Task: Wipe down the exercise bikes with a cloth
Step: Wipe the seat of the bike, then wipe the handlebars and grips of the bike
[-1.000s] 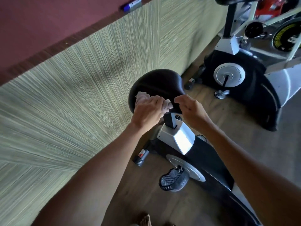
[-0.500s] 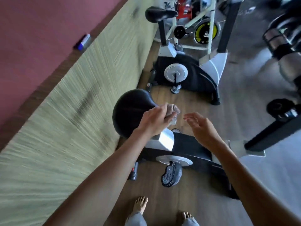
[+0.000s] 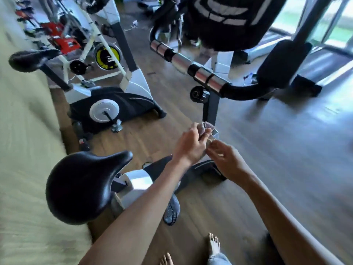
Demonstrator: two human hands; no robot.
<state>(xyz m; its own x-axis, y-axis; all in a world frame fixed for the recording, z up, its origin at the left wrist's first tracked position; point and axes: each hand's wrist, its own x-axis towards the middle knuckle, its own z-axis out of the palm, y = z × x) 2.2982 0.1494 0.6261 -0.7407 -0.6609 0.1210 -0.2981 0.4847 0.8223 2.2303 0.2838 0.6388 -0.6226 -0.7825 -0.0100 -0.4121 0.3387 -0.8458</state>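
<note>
Head view: my left hand (image 3: 191, 145) has its grip pinching a bunched grey cloth (image 3: 206, 126) at frame centre, held in the air above the bike's frame. My right hand (image 3: 227, 159) sits just beside it, fingers loosely curled, tips at the cloth's lower edge; can't tell if they actually pinch it. Black saddle (image 3: 80, 186) is lower left, handlebar (image 3: 193, 67) upper centre. A second exercise bike (image 3: 107, 104) stands in the upper left on the wood floor (image 3: 286, 159). Bare feet (image 3: 213, 243) are at the bottom edge.

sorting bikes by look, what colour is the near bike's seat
Black, glossy and plain; the seat shows clearly in the head view.
</note>
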